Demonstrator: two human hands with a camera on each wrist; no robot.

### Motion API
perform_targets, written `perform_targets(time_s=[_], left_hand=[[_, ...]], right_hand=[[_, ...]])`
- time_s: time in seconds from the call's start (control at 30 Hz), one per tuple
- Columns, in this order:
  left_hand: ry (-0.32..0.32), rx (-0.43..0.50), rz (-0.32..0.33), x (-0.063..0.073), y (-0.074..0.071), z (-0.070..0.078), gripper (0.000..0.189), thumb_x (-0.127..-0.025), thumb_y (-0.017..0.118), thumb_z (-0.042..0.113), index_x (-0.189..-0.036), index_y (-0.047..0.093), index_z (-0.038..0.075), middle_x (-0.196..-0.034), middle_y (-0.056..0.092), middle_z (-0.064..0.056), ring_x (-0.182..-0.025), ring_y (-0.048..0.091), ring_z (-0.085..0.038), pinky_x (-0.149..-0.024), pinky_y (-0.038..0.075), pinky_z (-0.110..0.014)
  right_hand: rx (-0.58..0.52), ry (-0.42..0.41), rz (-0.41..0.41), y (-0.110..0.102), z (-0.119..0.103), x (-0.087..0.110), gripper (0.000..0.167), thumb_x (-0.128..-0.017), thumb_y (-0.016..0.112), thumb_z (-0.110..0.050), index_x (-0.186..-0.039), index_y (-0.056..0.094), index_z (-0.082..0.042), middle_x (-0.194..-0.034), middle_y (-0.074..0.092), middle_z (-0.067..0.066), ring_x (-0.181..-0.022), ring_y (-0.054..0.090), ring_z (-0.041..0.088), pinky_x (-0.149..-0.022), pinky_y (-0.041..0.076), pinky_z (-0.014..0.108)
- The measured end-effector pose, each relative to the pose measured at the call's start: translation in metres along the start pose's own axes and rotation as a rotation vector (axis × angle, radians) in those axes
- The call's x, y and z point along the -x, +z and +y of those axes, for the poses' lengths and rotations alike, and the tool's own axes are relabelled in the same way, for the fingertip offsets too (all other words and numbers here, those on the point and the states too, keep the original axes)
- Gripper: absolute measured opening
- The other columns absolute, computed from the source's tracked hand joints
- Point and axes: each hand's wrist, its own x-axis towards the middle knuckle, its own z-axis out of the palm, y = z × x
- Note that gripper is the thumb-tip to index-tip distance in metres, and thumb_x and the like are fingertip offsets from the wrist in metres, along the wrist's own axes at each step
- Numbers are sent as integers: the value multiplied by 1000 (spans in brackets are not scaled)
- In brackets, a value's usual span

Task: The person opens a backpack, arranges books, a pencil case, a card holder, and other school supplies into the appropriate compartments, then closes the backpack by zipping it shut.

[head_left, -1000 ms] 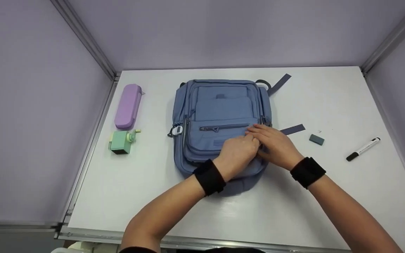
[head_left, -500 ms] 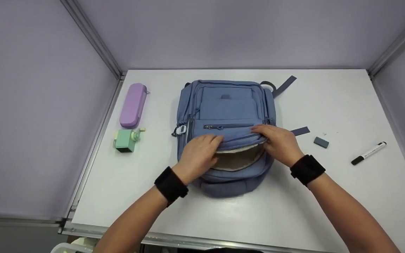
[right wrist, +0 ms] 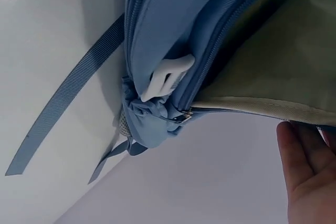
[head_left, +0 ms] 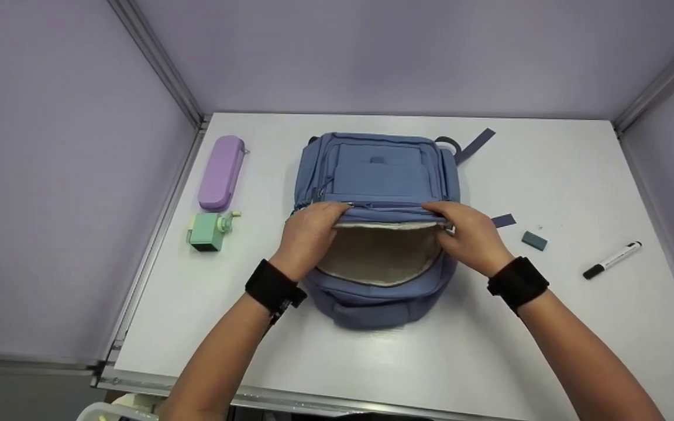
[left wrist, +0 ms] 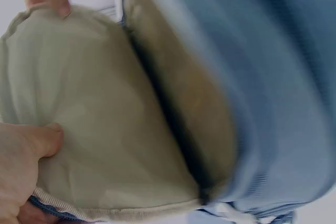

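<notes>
A blue backpack (head_left: 381, 169) lies on the white table, its lower front compartment gaping and the beige lining (left wrist: 100, 108) showing. At the left side of the opening, my left hand (head_left: 309, 237) pinches the edge of the raised front panel, thumb on the lining in the left wrist view. My right hand (head_left: 470, 237) holds the same panel's edge at the right side. In the right wrist view, the fingers (right wrist: 294, 153) of that hand lie against the panel's rim; part of the hand is cut off by the frame.
Left of the backpack lie a purple pencil case (head_left: 221, 173) and a green crank pencil sharpener (head_left: 206, 232). To the right are a dark eraser (head_left: 534, 240), a black-and-white marker (head_left: 612, 260) and loose strap ends (head_left: 475, 146). Walls enclose the table's back and sides.
My left hand has moved from beside the right hand to the panel's left side. The panel has been lifted away from me, and the compartment has opened wide.
</notes>
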Motion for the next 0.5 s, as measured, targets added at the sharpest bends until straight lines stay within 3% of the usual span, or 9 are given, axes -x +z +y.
perform_targets(time_s=[0.27,0.5], left_hand=[[-13,-47,33,-20,-19,-1,31,-90,74,0,-120,72,7,-114,74,-8,-104,71,-25,-87,57,-38],[-13,-47,-6,-31,-17,4,30,-92,71,2,-122,71,7,-117,74,-7,-107,70,-24,-91,55,-37]], right_hand=[[22,-134,18,-7,-39,-32,67,-82,83,-5,-144,57,-4,-140,61,13,-130,57,30,-105,46,46],[102,-35,-35,-8,-57,-50,49,-86,76,-5,-134,67,-8,-126,70,12,-112,68,32,-85,55,51]])
